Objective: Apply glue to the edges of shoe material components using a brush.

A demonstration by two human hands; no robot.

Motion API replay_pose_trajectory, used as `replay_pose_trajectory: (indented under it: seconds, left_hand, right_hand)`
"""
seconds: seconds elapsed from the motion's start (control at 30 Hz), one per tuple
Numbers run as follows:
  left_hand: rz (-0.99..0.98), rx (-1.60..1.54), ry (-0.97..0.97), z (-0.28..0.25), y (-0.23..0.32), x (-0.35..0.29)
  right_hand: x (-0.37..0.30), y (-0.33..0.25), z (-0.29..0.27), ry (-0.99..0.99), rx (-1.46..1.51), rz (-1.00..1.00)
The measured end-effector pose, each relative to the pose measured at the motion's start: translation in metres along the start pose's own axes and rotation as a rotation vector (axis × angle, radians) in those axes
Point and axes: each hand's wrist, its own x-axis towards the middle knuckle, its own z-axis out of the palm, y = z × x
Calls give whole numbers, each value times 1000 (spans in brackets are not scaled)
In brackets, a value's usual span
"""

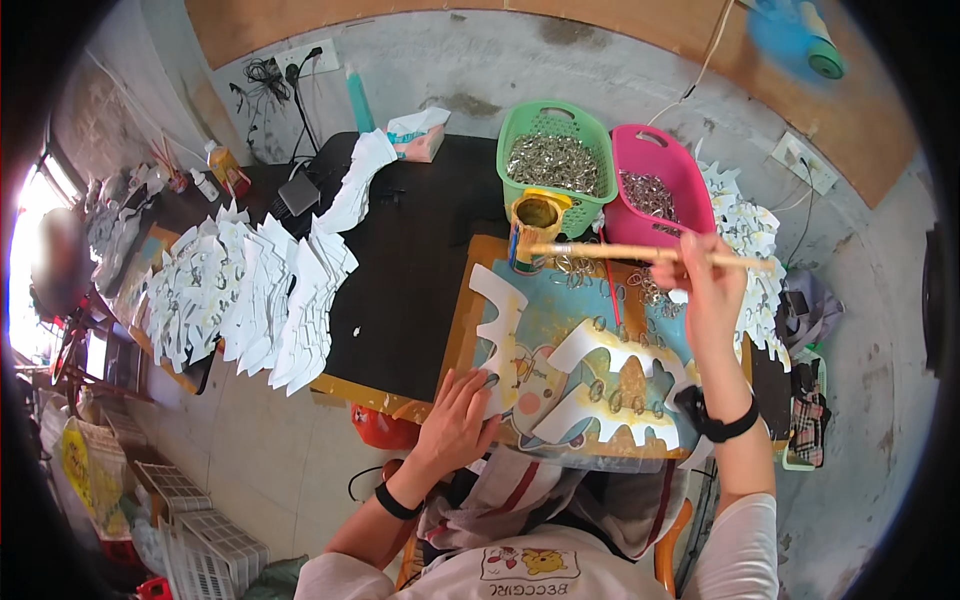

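Observation:
My right hand (703, 278) is closed around a light wooden stick, apparently a brush handle (600, 252), held roughly level above the board. The stick's left end crosses in front of an open can (525, 250) smeared with yellow, and its bristles cannot be made out. My left hand (458, 420) lies with fingers stretched over the lower end of a toothed white cut-out (497, 300). A metal ring shows at its fingertips. More white cut-outs (610, 415) with yellowish smears and metal rings (615, 400) lie on the blue, stained board (560, 300) between my hands.
A green basket (553, 115) and a pink basket (685, 165) of metal rings stand behind the board. Stacked white cut-outs (265, 295) cover the left table; another heap (745, 240) lies right. A tissue pack (418, 135) sits at the back. A red stick (610, 285) lies near the can.

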Motion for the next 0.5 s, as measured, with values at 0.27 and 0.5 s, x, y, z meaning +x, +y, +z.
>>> replay_pose_trajectory:
  seconds: [0.27,0.5]
  left_hand:
    - [-8,5,-3,-1,0,-2]
    - [1,0,0,0,1,0]
  right_hand:
    - [57,8,65,-179,-593,-258]
    - [79,32,68,-289,-703,-247]
